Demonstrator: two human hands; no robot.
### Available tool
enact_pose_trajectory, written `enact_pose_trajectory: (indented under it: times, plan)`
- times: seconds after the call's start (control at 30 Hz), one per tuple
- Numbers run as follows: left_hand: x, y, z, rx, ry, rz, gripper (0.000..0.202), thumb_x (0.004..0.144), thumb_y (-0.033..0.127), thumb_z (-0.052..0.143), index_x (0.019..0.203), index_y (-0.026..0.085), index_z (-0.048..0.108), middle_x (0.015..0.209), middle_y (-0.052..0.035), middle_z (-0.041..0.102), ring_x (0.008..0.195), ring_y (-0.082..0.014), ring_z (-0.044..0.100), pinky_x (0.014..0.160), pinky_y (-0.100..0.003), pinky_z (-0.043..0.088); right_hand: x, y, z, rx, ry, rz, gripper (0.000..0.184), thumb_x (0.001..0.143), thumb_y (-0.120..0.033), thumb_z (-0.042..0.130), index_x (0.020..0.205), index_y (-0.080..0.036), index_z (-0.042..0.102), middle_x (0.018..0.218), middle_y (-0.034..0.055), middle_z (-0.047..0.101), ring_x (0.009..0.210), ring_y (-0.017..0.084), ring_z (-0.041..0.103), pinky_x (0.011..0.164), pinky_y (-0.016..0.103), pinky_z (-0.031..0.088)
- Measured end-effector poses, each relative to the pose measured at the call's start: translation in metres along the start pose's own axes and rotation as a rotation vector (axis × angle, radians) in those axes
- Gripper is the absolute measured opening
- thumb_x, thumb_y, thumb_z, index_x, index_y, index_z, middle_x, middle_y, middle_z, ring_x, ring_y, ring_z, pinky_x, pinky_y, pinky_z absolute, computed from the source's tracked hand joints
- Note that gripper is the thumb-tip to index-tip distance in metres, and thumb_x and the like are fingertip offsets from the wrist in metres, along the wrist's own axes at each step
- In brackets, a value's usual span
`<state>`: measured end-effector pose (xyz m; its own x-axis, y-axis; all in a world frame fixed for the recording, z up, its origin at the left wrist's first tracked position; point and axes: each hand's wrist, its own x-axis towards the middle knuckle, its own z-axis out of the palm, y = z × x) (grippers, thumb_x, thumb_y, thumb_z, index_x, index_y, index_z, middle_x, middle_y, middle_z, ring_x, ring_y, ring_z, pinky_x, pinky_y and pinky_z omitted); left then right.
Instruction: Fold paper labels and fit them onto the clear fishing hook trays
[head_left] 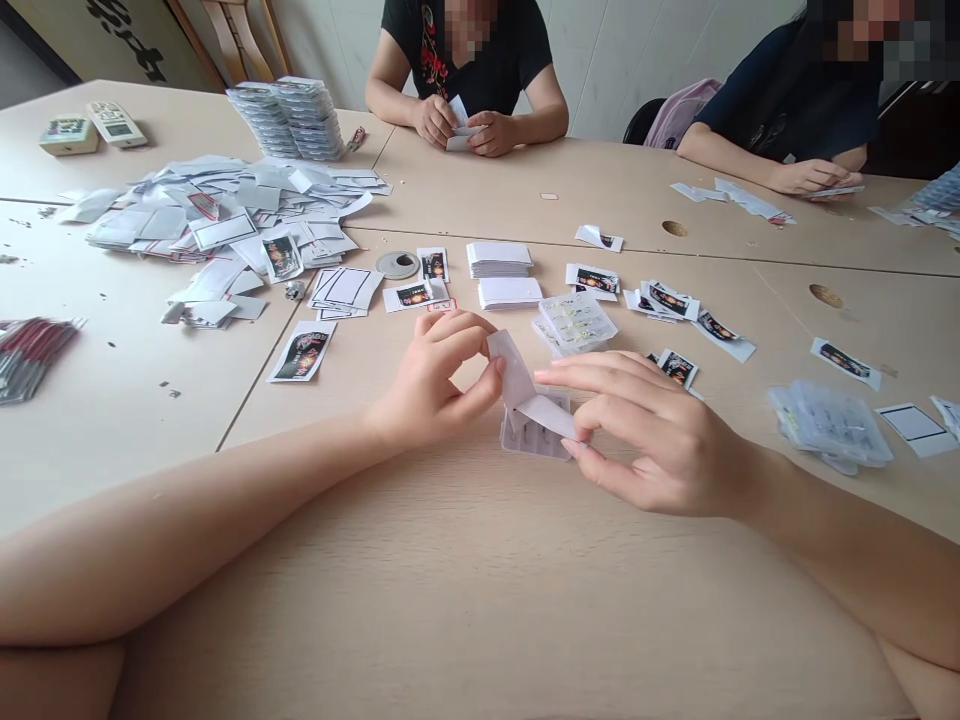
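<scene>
A folded white paper slip [516, 372] is held up between my two hands. My left hand [450, 375] pinches its upper left end between thumb and fingers. On the other side, my right hand [652, 425] pinches the lower right end with thumb and fingertip, its other fingers stretched out above. Under the slip lies a clear plastic compartment box [536, 440], partly covered by the paper; its contents are too small to make out. Just beyond my hands sit stacked clear boxes [577, 322] with small items inside.
White card stacks [500, 260], black printed stickers [302, 352] and a tape roll [397, 264] lie ahead. A paper heap [217, 215] and box stacks [289, 118] stand left; clear boxes [831, 425] lie right. Two people sit opposite, one holding paper [459, 130].
</scene>
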<state>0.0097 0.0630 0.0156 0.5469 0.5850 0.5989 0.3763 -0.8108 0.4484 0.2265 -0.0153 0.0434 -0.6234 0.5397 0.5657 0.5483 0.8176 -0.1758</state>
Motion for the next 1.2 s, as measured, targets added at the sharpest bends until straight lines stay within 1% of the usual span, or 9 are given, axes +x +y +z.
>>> enact_pose_trajectory:
  times: [0.2,0.33,0.57,0.63,0.77,0.9,1.0,1.1,1.2]
  plan:
    - [0.002,-0.007,0.002,-0.089,0.037,-0.082,0.014,0.085,0.022,0.048,0.073,0.017,0.053,0.072,-0.0026,0.054,0.07,-0.0152,0.047,0.072,-0.033,0.038,-0.001,0.002,0.0,-0.039,0.008,-0.034,0.013,0.075,-0.007,0.061,0.078,-0.017,0.053,0.115,0.0141,0.064,0.111,0.026,0.059,0.087,0.042,0.05]
    - [0.003,-0.008,0.002,-0.167,0.022,-0.14,0.017,0.086,0.025,0.048,0.073,0.017,0.054,0.07,-0.0019,0.052,0.068,-0.0147,0.047,0.069,-0.031,0.039,-0.001,0.003,0.0,-0.057,0.029,-0.06,0.013,0.075,-0.007,0.061,0.079,-0.017,0.053,0.114,0.0137,0.065,0.11,0.025,0.059,0.085,0.041,0.05]
    - [0.001,-0.007,-0.001,-0.322,-0.048,-0.344,0.019,0.088,0.032,0.047,0.078,0.018,0.056,0.074,-0.0011,0.057,0.071,-0.0136,0.05,0.069,-0.028,0.041,-0.001,0.003,-0.003,-0.095,0.032,-0.093,0.013,0.076,-0.009,0.059,0.081,-0.02,0.054,0.111,0.0096,0.067,0.109,0.026,0.06,0.084,0.043,0.051]
    - [0.002,-0.008,-0.001,-0.39,-0.046,-0.401,0.02,0.087,0.032,0.048,0.077,0.017,0.056,0.074,-0.0013,0.057,0.071,-0.0137,0.051,0.069,-0.029,0.041,-0.002,0.002,-0.004,-0.092,0.042,-0.101,0.013,0.076,-0.009,0.058,0.08,-0.02,0.054,0.111,0.0089,0.067,0.108,0.025,0.061,0.083,0.043,0.051]
    - [0.008,-0.01,-0.001,-0.498,0.051,-0.533,0.018,0.083,0.027,0.05,0.069,0.017,0.054,0.069,0.0002,0.053,0.065,-0.0118,0.047,0.063,-0.027,0.038,-0.001,0.001,-0.006,-0.079,0.076,-0.099,0.014,0.076,-0.008,0.057,0.077,-0.021,0.052,0.113,0.0089,0.065,0.108,0.025,0.06,0.082,0.041,0.051]
    - [0.02,-0.018,0.0,-0.554,0.13,-0.753,0.028,0.081,0.033,0.056,0.06,0.017,0.048,0.059,0.0022,0.043,0.054,-0.0088,0.038,0.052,-0.025,0.032,0.001,0.0,-0.009,-0.09,0.106,-0.082,0.014,0.075,-0.01,0.059,0.078,-0.021,0.052,0.105,0.0088,0.065,0.1,0.025,0.062,0.078,0.04,0.052]
    - [0.034,-0.031,0.009,-0.741,0.214,-0.907,0.022,0.077,0.032,0.062,0.065,0.016,0.053,0.067,-0.0002,0.049,0.053,-0.0073,0.042,0.051,-0.024,0.035,0.002,0.0,-0.009,-0.093,0.117,-0.082,0.013,0.076,-0.01,0.06,0.079,-0.02,0.052,0.099,0.0086,0.065,0.094,0.024,0.062,0.075,0.038,0.052]
    - [0.053,-0.041,0.023,-0.848,0.343,-1.092,0.012,0.075,0.026,0.063,0.075,0.016,0.057,0.078,-0.0034,0.059,0.051,-0.0053,0.045,0.048,-0.022,0.036,0.001,0.0,-0.009,-0.095,0.123,-0.077,0.012,0.077,-0.012,0.059,0.08,-0.02,0.052,0.095,0.0072,0.065,0.091,0.023,0.061,0.074,0.038,0.051]
    - [0.065,-0.041,0.034,-0.907,0.346,-1.144,0.011,0.078,0.025,0.06,0.082,0.016,0.056,0.085,-0.0066,0.064,0.054,-0.0067,0.051,0.047,-0.021,0.036,-0.001,0.001,-0.008,-0.085,0.131,-0.048,0.012,0.076,-0.011,0.058,0.08,-0.02,0.051,0.087,0.0059,0.064,0.083,0.02,0.059,0.07,0.035,0.049]
